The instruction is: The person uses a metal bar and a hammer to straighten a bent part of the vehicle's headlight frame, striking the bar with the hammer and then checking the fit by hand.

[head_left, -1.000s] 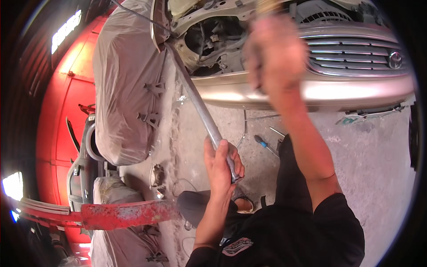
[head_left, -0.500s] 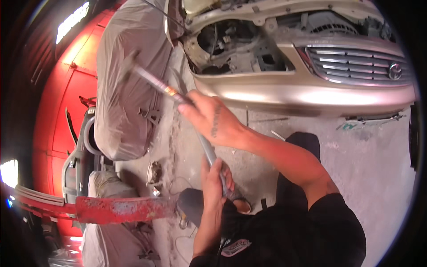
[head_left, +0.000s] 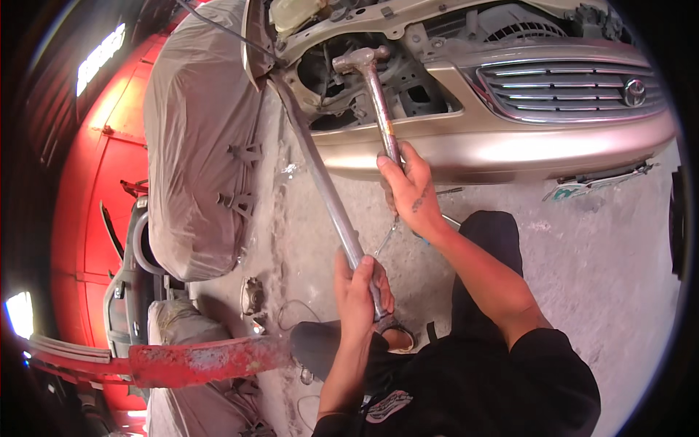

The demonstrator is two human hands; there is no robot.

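My right hand (head_left: 413,191) is closed around the handle of a ball-peen hammer (head_left: 381,105). The hammer points up and away, its metal head in front of the car's open headlight bay (head_left: 429,98). Lower down, my left hand (head_left: 355,291) grips a long grey metal bar (head_left: 326,193) near its near end. The bar slants up and to the left; its far end reaches the car's front corner beside the headlight bay, and whether it touches there I cannot tell. A gap lies between hammer and bar.
A gold car's bumper (head_left: 495,149) and grille (head_left: 568,87) span the upper right. On the left stand a sheet-covered vehicle (head_left: 193,146), a red door (head_left: 95,240) and a worn red beam (head_left: 211,362). A small metal part (head_left: 252,295) lies on the concrete floor (head_left: 582,255).
The hammer has swung from the left, over the covered vehicle, to the right before the headlight bay. My left hand keeps its grip on the bar. The view has shifted slightly.
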